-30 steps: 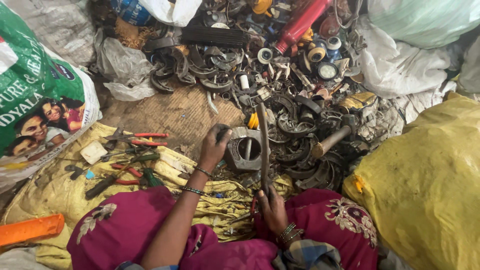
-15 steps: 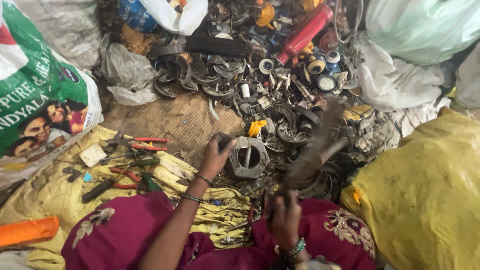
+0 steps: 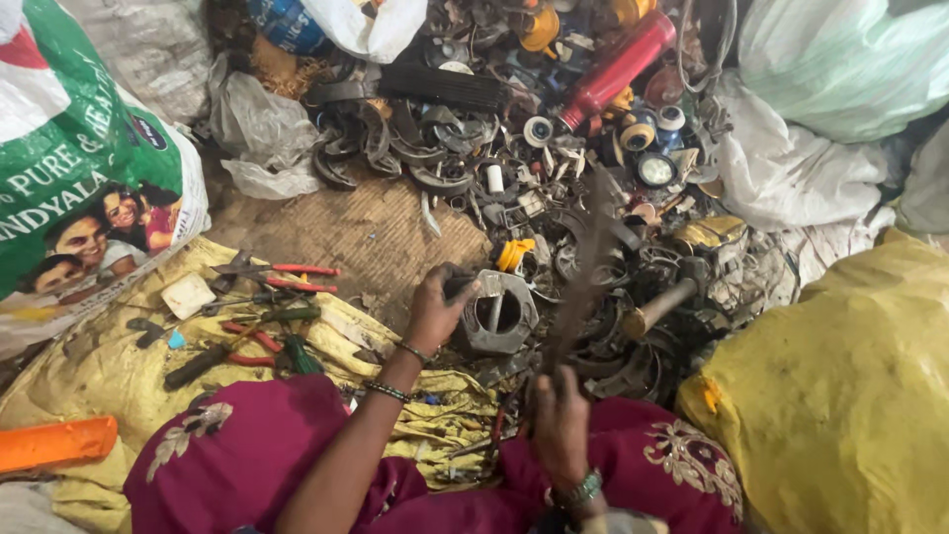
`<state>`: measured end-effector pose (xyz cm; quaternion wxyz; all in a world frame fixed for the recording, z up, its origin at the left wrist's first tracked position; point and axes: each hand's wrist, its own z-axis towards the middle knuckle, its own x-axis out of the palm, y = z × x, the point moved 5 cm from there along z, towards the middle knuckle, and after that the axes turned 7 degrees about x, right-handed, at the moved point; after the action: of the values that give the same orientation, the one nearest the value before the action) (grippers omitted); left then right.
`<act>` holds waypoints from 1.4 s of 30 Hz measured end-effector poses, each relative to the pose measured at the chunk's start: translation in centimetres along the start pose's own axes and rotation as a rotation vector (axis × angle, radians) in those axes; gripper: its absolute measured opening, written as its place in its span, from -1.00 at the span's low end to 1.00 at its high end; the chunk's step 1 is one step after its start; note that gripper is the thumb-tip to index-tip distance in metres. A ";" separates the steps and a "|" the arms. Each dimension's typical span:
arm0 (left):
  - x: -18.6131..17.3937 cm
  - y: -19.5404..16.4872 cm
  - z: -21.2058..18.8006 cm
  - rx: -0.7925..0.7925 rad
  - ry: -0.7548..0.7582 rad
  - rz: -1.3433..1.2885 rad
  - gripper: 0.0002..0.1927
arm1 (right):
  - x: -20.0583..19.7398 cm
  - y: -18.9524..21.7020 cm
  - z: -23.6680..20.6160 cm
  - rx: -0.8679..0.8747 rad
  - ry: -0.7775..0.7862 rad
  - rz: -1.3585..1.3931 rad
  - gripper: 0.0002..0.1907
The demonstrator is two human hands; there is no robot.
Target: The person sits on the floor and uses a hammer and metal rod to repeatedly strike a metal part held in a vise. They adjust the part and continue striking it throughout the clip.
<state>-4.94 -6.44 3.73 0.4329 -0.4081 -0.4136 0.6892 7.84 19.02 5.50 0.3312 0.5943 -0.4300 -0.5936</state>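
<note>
A long, thin, dark metal bar stands up in the person's right hand. The bar is blurry. Its long way runs from the hand up and away, and its tip leans a bit to the right, over the pile of scrap. The low end sits inside the fist. The fingers are curled tight around it, and most of the bar sticks out past the top of the hand.

Just to the left of the bar is a round grey metal ring part with a big hole in the middle. It lies flat on the ground. The left hand rests on its left edge. Those fingers are bent over the rim and hold it there. The ring part and the bar are close, but I cannot tell if they touch.

To the right of the bar lies a hammer with a wooden handle. Far behind is a big heap of dark rusty metal scrap. A red metal bottle lies at the far side of the heap.

On the left, red-handled pliers and other tools lie on a crumpled yellow sack. A flat orange plastic piece lies near the left edge. A big bulging yellow bag fills the near right side.
</note>
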 end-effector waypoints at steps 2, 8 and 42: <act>0.1 0.3 -0.2 0.009 -0.012 0.009 -0.72 | -1.9 0.9 -0.2 -0.177 -0.073 0.227 -0.69; 0.3 1.5 -0.2 -0.075 -0.059 -0.023 -0.71 | 2.7 -6.3 2.7 -0.107 0.009 -0.246 -0.66; 1.1 1.0 0.0 -0.008 0.123 0.124 -0.56 | 2.0 1.4 4.3 0.112 0.058 0.179 -0.70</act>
<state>-5.57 -5.66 2.55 0.4126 -0.4760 -0.3629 0.6866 3.29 17.12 5.62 0.3616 0.5879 -0.5040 -0.5192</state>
